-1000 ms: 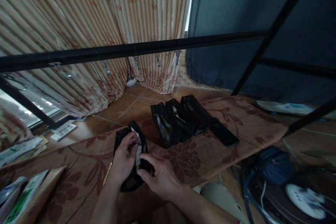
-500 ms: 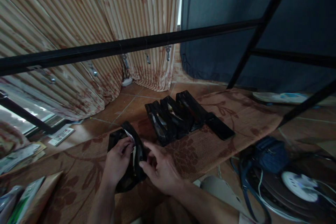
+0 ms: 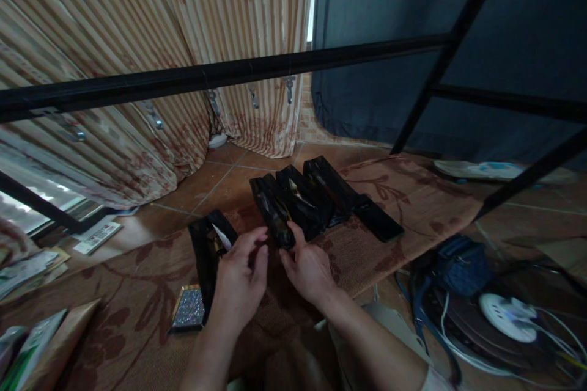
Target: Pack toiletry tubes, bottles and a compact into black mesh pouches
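My right hand [image 3: 312, 270] has its thumb and forefinger closed on the near end of a black pouch [image 3: 270, 204], the leftmost in a row of three. My left hand [image 3: 243, 272] is held with fingers bent and thumb apart, beside another black pouch [image 3: 202, 250] that lies separately to the left. A white slip [image 3: 222, 236] and something gold-coloured show in that pouch's opening; my left hand covers part of it. At its near end lies a glittery silver case [image 3: 189, 307] with a gold edge. The middle pouch [image 3: 298, 195] and the right pouch [image 3: 328, 177] hold small items I cannot make out.
A black phone [image 3: 380, 218] lies right of the row on the brown patterned cloth [image 3: 431, 195]. Packets [image 3: 50, 342] sit at the lower left. A dark metal bar [image 3: 257, 67] crosses ahead. A blue bag [image 3: 461, 266] and a power strip [image 3: 507, 317] are at the right.
Both hands have left the separate pouch's opening. My right hand has moved up and right to the row's leftmost pouch. The glittery case now shows beside the separate pouch.
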`<state>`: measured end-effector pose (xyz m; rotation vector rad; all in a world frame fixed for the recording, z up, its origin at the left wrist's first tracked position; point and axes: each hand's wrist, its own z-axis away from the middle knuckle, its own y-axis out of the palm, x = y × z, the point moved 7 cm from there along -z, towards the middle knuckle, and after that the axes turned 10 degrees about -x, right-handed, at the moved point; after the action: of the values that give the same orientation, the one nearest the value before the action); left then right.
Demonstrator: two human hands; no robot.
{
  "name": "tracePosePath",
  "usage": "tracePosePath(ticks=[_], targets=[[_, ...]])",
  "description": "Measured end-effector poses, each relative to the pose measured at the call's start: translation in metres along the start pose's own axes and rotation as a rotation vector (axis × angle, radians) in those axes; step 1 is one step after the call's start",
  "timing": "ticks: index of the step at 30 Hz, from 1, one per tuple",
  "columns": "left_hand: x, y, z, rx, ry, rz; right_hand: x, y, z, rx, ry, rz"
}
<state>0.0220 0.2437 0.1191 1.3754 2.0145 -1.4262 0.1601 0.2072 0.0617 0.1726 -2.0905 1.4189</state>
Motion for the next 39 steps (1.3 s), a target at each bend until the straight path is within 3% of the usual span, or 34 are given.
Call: tracePosePath(ticks=[4, 8, 11, 17, 24, 32, 39], targets=[[-0.008, 0.041, 0.002, 0.157, 0.025, -0.264, -0.007, -0.004, -0.006, 0.004, -0.002, 0.023], [0.004, 0.06, 0.0, 0.302, -0.025, -0.524, -0.012, -0.007, -0.011, -0.001, -0.022, 0.039], [0.01, 0.067, 0.001, 0.361, -0.012, -0.528, -0.013, -0.009, -0.011, 0.002, -0.025, 0.005], [0.017, 0.06, 0.013, 0.316, -0.026, -0.409, -0.017, -0.014, -0.003, 0.08, -0.05, 0.009], [0.018, 0.043, 0.036, 0.385, -0.013, -0.305, -0.05, -0.034, 0.001, 0.091, 0.031, 0.1], [0.009, 0.038, 0.071, 0.574, 0.162, -0.264, -0.054, -0.046, 0.027, 0.357, -0.092, -0.275], [0.006, 0.035, 0.078, 0.527, 0.282, -0.269, -0.059, -0.042, 0.03, 0.471, -0.06, -0.396]])
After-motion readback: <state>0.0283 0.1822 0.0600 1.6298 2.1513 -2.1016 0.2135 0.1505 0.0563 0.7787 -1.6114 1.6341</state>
